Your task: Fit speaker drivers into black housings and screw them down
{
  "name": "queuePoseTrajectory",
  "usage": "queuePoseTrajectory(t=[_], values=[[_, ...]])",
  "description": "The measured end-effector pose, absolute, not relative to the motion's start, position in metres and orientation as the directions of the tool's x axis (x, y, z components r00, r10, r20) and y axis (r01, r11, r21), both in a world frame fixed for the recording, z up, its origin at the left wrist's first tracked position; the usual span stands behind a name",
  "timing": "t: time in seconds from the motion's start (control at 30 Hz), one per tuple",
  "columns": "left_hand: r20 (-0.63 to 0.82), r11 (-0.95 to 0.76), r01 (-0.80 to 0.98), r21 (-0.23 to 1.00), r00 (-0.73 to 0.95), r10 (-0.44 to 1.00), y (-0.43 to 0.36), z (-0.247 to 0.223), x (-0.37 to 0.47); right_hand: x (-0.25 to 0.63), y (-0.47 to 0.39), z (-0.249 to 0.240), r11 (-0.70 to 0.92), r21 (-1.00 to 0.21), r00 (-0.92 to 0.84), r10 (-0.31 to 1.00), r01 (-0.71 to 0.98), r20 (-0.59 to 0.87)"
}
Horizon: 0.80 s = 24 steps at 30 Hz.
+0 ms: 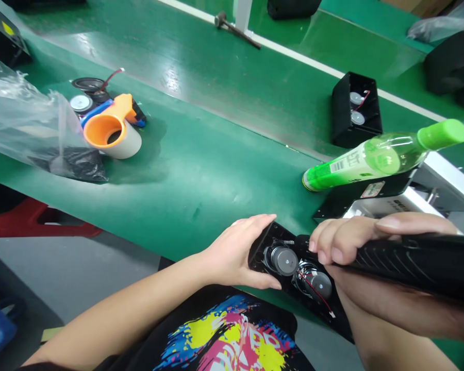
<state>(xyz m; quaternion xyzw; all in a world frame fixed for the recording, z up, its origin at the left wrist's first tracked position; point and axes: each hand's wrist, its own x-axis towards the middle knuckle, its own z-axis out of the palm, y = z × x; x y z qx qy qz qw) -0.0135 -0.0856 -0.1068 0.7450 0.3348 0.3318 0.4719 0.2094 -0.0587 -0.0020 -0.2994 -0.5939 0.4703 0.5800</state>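
Observation:
A black speaker panel (268, 265) lies tilted at the table's front edge, with two round silver-grey drivers on it and a thin red wire over the right one. My left hand (251, 250) grips the panel's left end, thumb on the near side and fingers on the far side. In my right hand (351, 237) is a black power tool (417, 263), its front end over the panel beside the drivers. The tool's tip is too hidden to make out.
Right of the panel stand a green bottle (344, 167) and a metal-and-black device (390, 201). An orange-rimmed cup (129, 141), loose speakers (81, 103) and a plastic bag (42, 123) are at the left. An open black box (342, 113) sits beyond the table.

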Motion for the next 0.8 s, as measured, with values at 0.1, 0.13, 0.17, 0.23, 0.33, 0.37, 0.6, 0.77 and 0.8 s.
queuePoseTrajectory(t=[0.1, 0.13, 0.17, 0.23, 0.33, 0.37, 0.6, 0.77, 0.8], values=[[0.173, -0.327, 0.187, 0.926, 0.559, 0.811, -0.085, -0.106, -0.013, 0.207, -0.06, -0.001, 0.368, -0.908, -0.129, 0.909, -0.201, 0.397], [0.171, -0.324, 0.187, 0.927, 0.56, 0.811, -0.085, -0.105, -0.013, 0.205, -0.061, 0.0, 0.366, -0.908, -0.11, 0.913, -0.206, 0.393], [0.166, -0.32, 0.188, 0.929, 0.561, 0.811, -0.085, -0.105, -0.013, 0.203, -0.062, 0.001, 0.356, -0.912, -0.085, 0.922, -0.202, 0.379], [0.152, -0.307, 0.19, 0.933, 0.565, 0.811, -0.085, -0.104, -0.013, 0.2, -0.064, 0.004, 0.327, -0.927, -0.047, 0.939, -0.185, 0.341], [0.133, -0.29, 0.193, 0.937, 0.572, 0.81, -0.085, -0.104, -0.013, 0.199, -0.067, 0.004, 0.327, -0.928, -0.022, 0.942, -0.18, 0.336], [0.13, -0.287, 0.193, 0.938, 0.573, 0.809, -0.085, -0.103, -0.013, 0.2, -0.068, 0.002, 0.336, -0.923, -0.016, 0.939, -0.187, 0.344], [0.113, -0.278, 0.208, 0.938, 0.574, 0.811, -0.085, -0.104, -0.013, 0.195, -0.062, 0.001, 0.348, -0.916, 0.015, 0.936, -0.199, 0.353], [0.133, -0.295, 0.202, 0.934, 0.569, 0.811, -0.085, -0.105, -0.012, 0.188, -0.064, -0.001, 0.377, -0.902, 0.024, 0.924, -0.211, 0.381], [0.14, -0.3, 0.199, 0.933, 0.566, 0.812, -0.085, -0.105, -0.012, 0.188, -0.065, -0.004, 0.372, -0.898, 0.018, 0.925, -0.234, 0.379]])
